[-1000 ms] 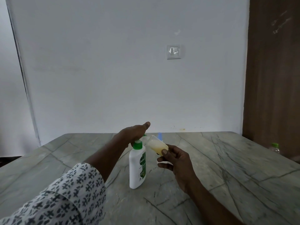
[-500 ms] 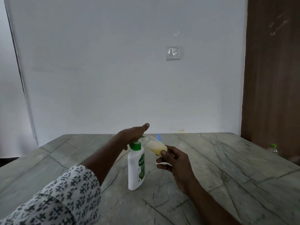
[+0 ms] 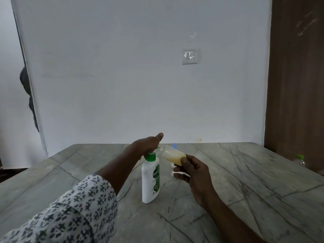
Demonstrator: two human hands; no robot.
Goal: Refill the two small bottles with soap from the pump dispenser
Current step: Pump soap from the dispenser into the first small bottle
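Leaning mouth-first at the pump nozzle, the small bottle, part full of pale soap, is pinched in the right hand, I see; the left hand presses palm-down, thumb out, on the pump dispenser standing on the grey table

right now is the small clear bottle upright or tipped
Tipped: the small clear plastic bottle slants, mouth toward the green pump, yellow soap pooled along its lower side.

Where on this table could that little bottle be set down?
Bare stone lies right of the right hand toward the table edge, and left of the left forearm. Crowded: between pump dispenser and right hand, where a blue-capped item and white bits sit.
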